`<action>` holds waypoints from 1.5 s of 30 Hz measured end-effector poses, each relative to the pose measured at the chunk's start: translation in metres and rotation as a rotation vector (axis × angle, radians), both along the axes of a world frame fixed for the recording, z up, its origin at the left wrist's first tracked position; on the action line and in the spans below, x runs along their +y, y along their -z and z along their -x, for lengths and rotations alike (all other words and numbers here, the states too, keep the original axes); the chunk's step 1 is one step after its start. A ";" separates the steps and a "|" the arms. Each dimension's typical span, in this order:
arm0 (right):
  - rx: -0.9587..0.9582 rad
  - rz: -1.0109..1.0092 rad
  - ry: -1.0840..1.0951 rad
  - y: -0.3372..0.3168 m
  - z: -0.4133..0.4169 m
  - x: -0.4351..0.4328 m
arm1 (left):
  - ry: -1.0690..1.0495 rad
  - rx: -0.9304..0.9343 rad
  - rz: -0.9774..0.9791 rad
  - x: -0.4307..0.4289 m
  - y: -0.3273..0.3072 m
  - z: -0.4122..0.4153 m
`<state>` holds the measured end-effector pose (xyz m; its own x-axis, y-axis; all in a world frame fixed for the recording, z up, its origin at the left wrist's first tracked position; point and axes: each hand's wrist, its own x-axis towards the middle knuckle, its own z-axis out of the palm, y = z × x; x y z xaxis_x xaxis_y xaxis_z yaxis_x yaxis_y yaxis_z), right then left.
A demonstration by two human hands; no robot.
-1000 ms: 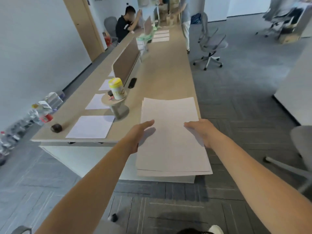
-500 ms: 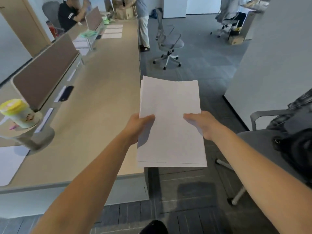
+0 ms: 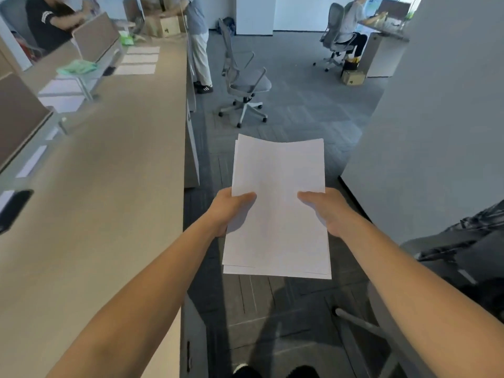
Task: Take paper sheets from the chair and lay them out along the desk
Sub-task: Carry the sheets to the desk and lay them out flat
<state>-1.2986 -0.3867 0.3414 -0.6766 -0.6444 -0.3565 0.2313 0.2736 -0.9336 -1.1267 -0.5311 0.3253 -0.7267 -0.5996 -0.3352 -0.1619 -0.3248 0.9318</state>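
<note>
both your grips, left hand [image 3: 228, 212] and right hand [image 3: 326, 211], still pinch the paper stack [image 3: 278, 186], now swung off the counter's [image 3: 109, 214] near end to hang over the floor [image 3: 286, 317] beside its right edge, so laying-out waits.

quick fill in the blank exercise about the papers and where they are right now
1. The left hand and right hand each grip one stack of ____.
2. The stack hangs above the ____, not above the desk.
3. The desk lies to the stack's ____.
Missing words: paper; floor; left.
</note>
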 end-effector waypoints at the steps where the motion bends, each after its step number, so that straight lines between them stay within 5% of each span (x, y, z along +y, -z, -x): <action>1: 0.010 0.006 0.008 -0.003 0.017 -0.011 | 0.002 0.011 -0.003 -0.014 -0.002 0.018; 19: 0.105 -0.017 -0.106 -0.019 0.368 -0.317 | -0.238 -0.107 0.085 -0.289 -0.027 0.365; 33: 0.206 -0.015 -0.261 -0.028 0.470 -0.661 | -0.473 -0.129 0.260 -0.617 -0.027 0.442; 45: 0.110 0.084 -0.381 -0.015 0.541 -0.939 | -0.621 -0.107 0.353 -0.852 -0.034 0.498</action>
<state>-1.8398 -1.3258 0.3567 -0.4148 -0.8802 -0.2308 0.0255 0.2424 -0.9699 -1.6243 -1.3836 0.3588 -0.1903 -0.9771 -0.0955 -0.1416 -0.0690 0.9875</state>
